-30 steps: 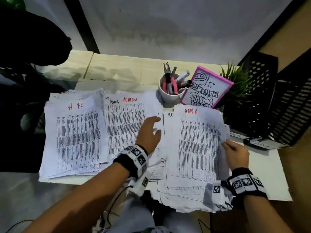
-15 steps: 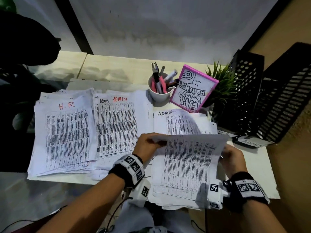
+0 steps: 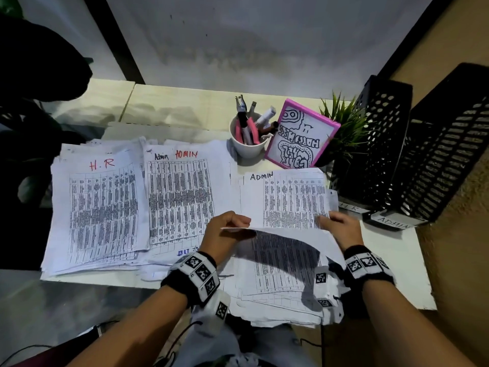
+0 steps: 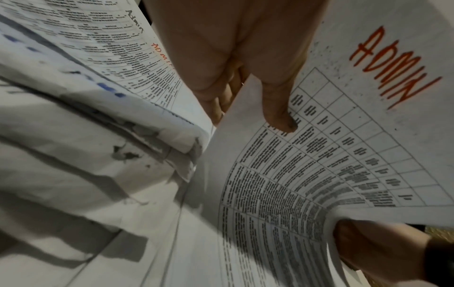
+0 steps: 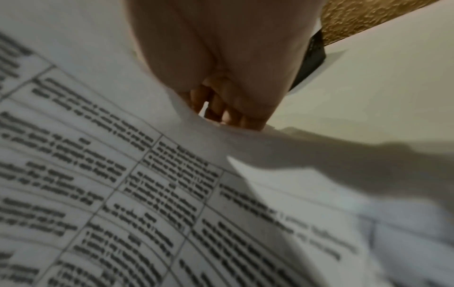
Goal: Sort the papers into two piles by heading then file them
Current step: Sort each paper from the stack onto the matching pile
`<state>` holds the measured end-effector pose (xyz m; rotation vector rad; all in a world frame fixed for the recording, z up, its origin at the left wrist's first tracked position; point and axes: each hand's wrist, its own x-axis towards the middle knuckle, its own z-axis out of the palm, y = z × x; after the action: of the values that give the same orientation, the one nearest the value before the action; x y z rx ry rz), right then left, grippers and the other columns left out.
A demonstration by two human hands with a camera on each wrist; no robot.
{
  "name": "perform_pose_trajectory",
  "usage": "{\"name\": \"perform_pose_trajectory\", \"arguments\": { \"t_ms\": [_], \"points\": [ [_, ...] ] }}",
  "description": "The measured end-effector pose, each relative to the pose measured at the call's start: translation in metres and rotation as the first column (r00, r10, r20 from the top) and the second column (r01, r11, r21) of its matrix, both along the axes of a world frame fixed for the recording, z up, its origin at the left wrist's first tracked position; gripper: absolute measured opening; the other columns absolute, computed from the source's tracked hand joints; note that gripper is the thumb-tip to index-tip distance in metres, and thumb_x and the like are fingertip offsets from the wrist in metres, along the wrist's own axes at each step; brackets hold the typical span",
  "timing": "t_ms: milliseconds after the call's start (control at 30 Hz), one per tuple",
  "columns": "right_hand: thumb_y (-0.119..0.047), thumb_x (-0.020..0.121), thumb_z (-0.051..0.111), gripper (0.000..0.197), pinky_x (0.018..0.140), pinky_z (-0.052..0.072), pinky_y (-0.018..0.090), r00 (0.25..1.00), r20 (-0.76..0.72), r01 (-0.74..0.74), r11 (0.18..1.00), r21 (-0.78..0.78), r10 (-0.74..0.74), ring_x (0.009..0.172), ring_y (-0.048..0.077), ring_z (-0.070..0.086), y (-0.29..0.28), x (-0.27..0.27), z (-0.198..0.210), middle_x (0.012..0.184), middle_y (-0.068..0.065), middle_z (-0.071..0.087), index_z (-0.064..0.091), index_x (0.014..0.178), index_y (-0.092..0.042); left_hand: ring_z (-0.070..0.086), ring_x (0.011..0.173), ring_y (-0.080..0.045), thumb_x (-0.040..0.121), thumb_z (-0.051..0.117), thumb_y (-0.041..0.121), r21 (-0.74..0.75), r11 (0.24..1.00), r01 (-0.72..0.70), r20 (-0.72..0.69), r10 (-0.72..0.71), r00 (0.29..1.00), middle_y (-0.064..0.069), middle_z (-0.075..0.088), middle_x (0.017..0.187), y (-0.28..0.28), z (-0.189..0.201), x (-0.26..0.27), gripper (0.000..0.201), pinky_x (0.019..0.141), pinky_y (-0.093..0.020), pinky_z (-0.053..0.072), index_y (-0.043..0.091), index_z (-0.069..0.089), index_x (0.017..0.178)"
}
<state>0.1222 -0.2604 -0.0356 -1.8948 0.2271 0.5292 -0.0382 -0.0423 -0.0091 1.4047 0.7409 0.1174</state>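
Observation:
Three paper stacks lie on the table: an "H.R" pile (image 3: 100,207) at the left, an "ADMIN" pile (image 3: 182,197) in the middle, and an unsorted stack (image 3: 291,197) at the right with a black "ADMIN" sheet on top. Above that stack I hold one lifted, curled sheet (image 3: 280,252). My left hand (image 3: 227,231) pinches its left edge and my right hand (image 3: 338,226) grips its right edge. In the left wrist view my left hand (image 4: 245,77) has its thumb on this sheet (image 4: 343,155), which carries a red "ADMIN" heading. The right wrist view shows my right hand (image 5: 228,87) curled on the sheet (image 5: 123,184).
A white cup of pens (image 3: 248,144), a pink-framed drawing (image 3: 301,139) and a small plant (image 3: 344,133) stand behind the stacks. Two black file trays (image 3: 383,144) (image 3: 444,160) stand at the right, labelled "H R" (image 3: 352,207) and "ADMIN" (image 3: 391,222).
My left hand left the middle pile and took the right stack's top sheet. Both hands lifted and curled it towards me, uncovering a black "ADMIN" sheet beneath.

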Motion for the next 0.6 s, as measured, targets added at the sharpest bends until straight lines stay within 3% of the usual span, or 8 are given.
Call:
{"name": "perform_pose_trajectory", "arguments": {
  "t_ms": [67,100,167,233,333,400,467,600],
  "points": [
    [0.015,0.077,0.061,0.021,0.054,0.049,0.015,0.998,-0.027,0.066,0.995,0.076,-0.064,0.048,0.001,0.058,-0.006,-0.002,0.005,0.054,-0.009,0.066,0.068,0.083,-0.004,0.062,0.101,-0.019,0.07,0.069,-0.015,0.012,1.0,-0.023,0.011,0.023,1.0,-0.006,0.064,0.105,0.002,-0.003,0.006,0.019,0.082,-0.018,0.052,0.0,0.057,0.07],
    [0.019,0.075,0.058,0.027,0.057,0.051,0.018,0.994,-0.049,0.108,0.986,0.124,-0.102,0.049,0.004,0.061,-0.007,-0.004,0.009,0.056,-0.007,0.068,0.068,0.083,-0.004,0.061,0.101,-0.011,0.069,0.072,-0.01,0.019,1.0,-0.018,0.006,0.018,1.0,0.003,0.063,0.105,0.004,-0.002,0.007,0.016,0.086,-0.017,0.049,0.0,0.06,0.075],
    [0.024,0.073,0.053,0.03,0.06,0.055,0.023,0.985,-0.112,0.152,0.96,0.233,-0.128,0.051,0.01,0.065,-0.008,-0.013,0.022,0.059,0.001,0.07,0.068,0.083,-0.001,0.058,0.093,0.005,0.069,0.076,-0.004,0.015,1.0,-0.005,-0.011,0.006,1.0,0.016,0.061,0.095,0.006,0.001,0.013,0.028,0.084,-0.007,0.044,-0.005,0.067,0.095],
    [0.026,0.075,0.046,0.032,0.052,0.051,0.017,0.988,-0.133,0.115,0.956,0.27,-0.082,0.048,0.008,0.064,-0.008,-0.026,0.037,0.056,0.003,0.069,0.068,0.076,0.003,0.065,0.083,-0.001,0.071,0.071,-0.014,-0.044,0.999,-0.019,0.034,0.021,0.999,0.006,0.068,0.087,0.007,0.003,0.017,0.037,0.075,-0.006,0.047,-0.015,0.061,0.107],
    [0.028,0.076,0.037,0.039,0.055,0.049,0.01,0.99,-0.138,0.039,0.949,0.314,0.005,0.064,0.008,0.069,-0.011,-0.042,0.045,0.065,0.005,0.072,0.069,0.079,0.006,0.07,0.075,-0.019,0.071,0.068,-0.017,-0.128,0.987,-0.096,0.043,0.102,0.994,-0.013,0.071,0.083,0.006,0.01,0.02,0.028,0.063,-0.018,0.054,-0.01,0.066,0.098],
    [0.029,0.072,0.036,0.037,0.061,0.054,0.016,0.983,-0.18,0.096,0.923,0.372,-0.03,0.073,0.02,0.072,-0.012,-0.044,0.04,0.074,0.017,0.073,0.069,0.071,0.012,0.07,0.083,-0.019,0.07,0.068,-0.018,-0.117,0.986,-0.12,0.046,0.126,0.991,-0.018,0.069,0.089,0.005,0.009,0.02,0.025,0.067,-0.018,0.054,-0.005,0.069,0.092],
    [0.031,0.068,0.037,0.033,0.063,0.055,0.019,0.979,-0.196,0.129,0.916,0.379,-0.056,0.075,0.024,0.072,-0.013,-0.044,0.037,0.077,0.022,0.072,0.066,0.065,0.015,0.068,0.091,-0.026,0.069,0.068,-0.02,-0.142,0.976,-0.165,0.011,0.169,0.986,-0.023,0.067,0.096,0.004,0.006,0.02,0.024,0.072,-0.022,0.056,-0.007,0.069,0.089],
    [0.029,0.066,0.035,0.033,0.066,0.056,0.023,0.983,-0.173,0.119,0.924,0.363,-0.059,0.074,0.026,0.071,-0.015,-0.04,0.034,0.076,0.023,0.071,0.062,0.058,0.012,0.061,0.074,-0.025,0.069,0.066,-0.021,-0.097,0.983,-0.157,-0.016,0.157,0.988,-0.018,0.06,0.075,0.004,0.001,0.013,0.019,0.063,-0.028,0.054,-0.023,0.056,0.084]
  ]
}}
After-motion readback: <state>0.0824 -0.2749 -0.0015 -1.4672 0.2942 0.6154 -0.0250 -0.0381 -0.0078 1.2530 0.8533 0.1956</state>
